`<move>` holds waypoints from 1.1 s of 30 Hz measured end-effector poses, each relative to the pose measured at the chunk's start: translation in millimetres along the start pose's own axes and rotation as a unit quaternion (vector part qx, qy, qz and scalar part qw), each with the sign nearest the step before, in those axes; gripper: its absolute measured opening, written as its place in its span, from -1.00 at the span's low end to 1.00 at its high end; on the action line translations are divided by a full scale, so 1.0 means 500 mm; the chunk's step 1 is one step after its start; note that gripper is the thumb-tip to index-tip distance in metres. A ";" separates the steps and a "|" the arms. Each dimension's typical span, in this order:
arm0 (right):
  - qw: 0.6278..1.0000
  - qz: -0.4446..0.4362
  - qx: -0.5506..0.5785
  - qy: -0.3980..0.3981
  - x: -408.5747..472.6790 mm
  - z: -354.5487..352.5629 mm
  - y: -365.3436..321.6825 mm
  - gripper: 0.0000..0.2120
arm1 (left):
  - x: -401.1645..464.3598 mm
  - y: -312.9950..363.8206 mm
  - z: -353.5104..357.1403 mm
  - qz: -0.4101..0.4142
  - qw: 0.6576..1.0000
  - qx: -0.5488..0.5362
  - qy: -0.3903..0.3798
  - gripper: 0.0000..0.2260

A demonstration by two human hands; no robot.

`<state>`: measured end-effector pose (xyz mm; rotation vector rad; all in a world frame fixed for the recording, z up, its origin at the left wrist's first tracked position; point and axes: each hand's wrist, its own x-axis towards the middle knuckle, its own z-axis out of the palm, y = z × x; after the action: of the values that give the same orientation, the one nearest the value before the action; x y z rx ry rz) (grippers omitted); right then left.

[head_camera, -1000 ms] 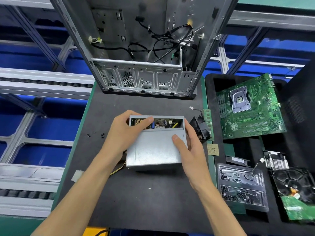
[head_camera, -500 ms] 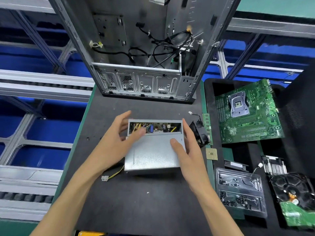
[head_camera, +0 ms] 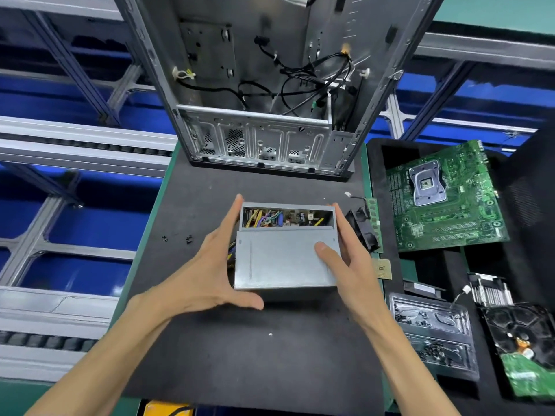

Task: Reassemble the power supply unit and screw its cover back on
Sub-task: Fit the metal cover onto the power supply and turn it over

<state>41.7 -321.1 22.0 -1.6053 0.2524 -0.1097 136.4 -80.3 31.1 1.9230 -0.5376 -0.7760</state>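
Both hands have shifted from the top of the power supply (head_camera: 286, 250) to its sides: the left hand (head_camera: 210, 271), which a moment ago had its fingers over the open far end, now lies flat along the left wall with straight fingers and its thumb hooked under the near corner, while the right hand (head_camera: 345, 262) presses the right wall with straight fingers and rests its thumb on the cover (head_camera: 282, 259). That grey cover sits on the box but stops short of the far end, so coloured wires (head_camera: 264, 219) show in the gap. The unit rests on the dark mat (head_camera: 240, 355), in front of the computer case (head_camera: 261, 85). Judging by this, the cover needs sliding forward until it closes before any screws go in; loose black screws (head_camera: 177, 238) lie left of the unit.
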 end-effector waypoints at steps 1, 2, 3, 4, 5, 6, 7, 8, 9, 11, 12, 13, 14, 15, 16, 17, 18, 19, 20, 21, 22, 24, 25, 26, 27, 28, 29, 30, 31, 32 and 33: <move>1.000 0.002 -0.001 -0.003 0.000 -0.002 0.000 -0.41 | 0.005 -0.003 -0.002 0.008 1.000 -0.008 0.000 0.38; 1.000 0.005 -0.002 -0.006 0.000 -0.004 -0.001 -0.41 | 0.008 -0.006 -0.002 0.015 1.000 -0.009 0.002 0.37; 1.000 0.008 -0.003 -0.007 -0.001 -0.005 0.000 -0.41 | 0.010 -0.009 -0.002 0.024 1.000 -0.004 0.008 0.37; 1.000 0.011 -0.004 -0.007 -0.001 -0.005 0.001 -0.41 | 0.011 -0.013 -0.002 0.036 0.999 0.006 0.016 0.35; 1.000 0.013 -0.007 -0.007 -0.001 -0.004 0.001 -0.41 | 0.012 -0.017 -0.001 0.050 0.998 0.016 0.025 0.34; 1.000 0.014 -0.008 -0.005 -0.001 -0.004 0.002 -0.40 | 0.014 -0.020 0.000 0.063 0.997 0.022 0.033 0.32; 1.000 0.016 -0.008 -0.005 -0.001 -0.005 0.003 -0.40 | 0.015 -0.022 0.001 0.075 0.996 0.024 0.038 0.29; 1.000 0.020 -0.007 -0.005 -0.001 -0.005 0.003 -0.40 | 0.016 -0.024 0.002 0.086 0.995 0.025 0.043 0.28; 1.000 0.022 -0.007 -0.004 0.000 -0.006 0.003 -0.39 | 0.017 -0.026 0.003 0.096 0.994 0.025 0.046 0.26; 1.000 0.028 -0.012 -0.008 0.000 -0.008 0.001 -0.38 | 0.019 -0.031 0.004 0.114 0.992 0.024 0.048 0.25; 0.999 0.031 -0.013 -0.013 -0.001 -0.011 -0.001 -0.37 | 0.019 -0.032 0.004 0.121 0.991 0.022 0.048 0.24; 0.999 0.030 -0.016 -0.022 -0.003 -0.013 -0.002 -0.35 | 0.020 -0.032 0.004 0.128 0.991 0.018 0.046 0.23; 0.999 0.026 -0.024 -0.030 -0.006 -0.016 -0.003 -0.33 | 0.021 -0.032 0.004 0.133 0.990 0.014 0.045 0.22; 0.999 0.020 -0.035 -0.034 -0.008 -0.017 -0.003 -0.29 | 0.020 -0.031 0.003 0.135 0.990 0.010 0.044 0.22; 0.998 0.015 -0.042 -0.033 -0.011 -0.017 -0.003 -0.26 | 0.019 -0.031 0.003 0.134 0.990 0.006 0.045 0.21; 0.999 0.012 -0.044 -0.029 -0.011 -0.015 -0.003 -0.22 | 0.017 -0.031 0.004 0.131 0.990 -0.002 0.049 0.20; 0.999 0.011 -0.044 -0.025 -0.012 -0.012 -0.003 -0.19 | 0.011 -0.031 0.005 0.127 0.990 -0.008 0.055 0.19; 0.999 0.009 -0.045 -0.021 -0.011 -0.009 -0.004 -0.17 | 0.005 -0.031 0.007 0.123 0.990 -0.012 0.063 0.16; 0.999 0.005 -0.045 -0.019 -0.010 -0.007 -0.003 -0.16 | -0.002 -0.032 0.010 0.121 0.990 -0.014 0.074 0.13; 0.999 0.001 -0.044 -0.021 -0.009 -0.006 -0.002 -0.16 | -0.009 -0.034 0.015 0.120 0.989 -0.020 0.089 0.07; 0.999 -0.002 -0.038 -0.026 -0.007 -0.004 -0.001 -0.14 | -0.016 -0.037 0.019 0.119 0.986 -0.029 0.111 -0.01; 0.999 0.002 -0.018 -0.038 -0.002 -0.001 -0.002 -0.06 | -0.024 -0.037 0.023 0.120 0.978 -0.054 0.163 -0.20; 0.999 0.001 -0.013 -0.040 0.002 0.000 -0.001 -0.02 | -0.021 -0.033 0.022 0.122 0.973 -0.075 0.183 -0.27; 0.999 -0.001 -0.016 -0.039 0.004 0.003 0.000 -0.03 | -0.015 -0.029 0.022 0.126 0.967 -0.101 0.196 -0.33; 0.999 -0.001 -0.020 -0.032 0.007 0.005 0.003 -0.10 | -0.006 -0.019 0.019 0.128 0.963 -0.123 0.205 -0.38; 1.000 0.005 -0.017 -0.025 0.011 0.005 0.008 -0.22 | 0.006 -0.007 0.015 0.128 0.958 -0.134 0.217 -0.44; 1.000 0.009 -0.013 -0.016 0.015 0.004 0.013 -0.32 | 0.016 0.006 0.009 0.124 0.954 -0.141 0.232 -0.51; 1.000 0.014 -0.015 -0.007 0.023 0.003 0.013 -0.36 | 0.026 0.018 0.001 0.113 0.952 -0.142 0.247 -0.60; 1.000 0.023 -0.020 0.002 0.028 0.004 0.008 -0.34 | 0.033 0.032 -0.008 0.099 0.951 -0.141 0.258 -0.72; 0.999 0.034 -0.025 0.011 0.036 0.006 0.002 -0.27 | 0.037 0.038 -0.018 0.082 0.951 -0.135 0.265 -0.86; 0.998 0.042 -0.034 0.018 0.041 0.007 -0.003 -0.18 | 0.039 0.043 -0.025 0.063 0.952 -0.135 0.266 -0.90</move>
<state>62.3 -322.3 21.6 -1.6583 0.3538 -0.0655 157.9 -95.0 48.8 1.7254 -0.2028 -0.2109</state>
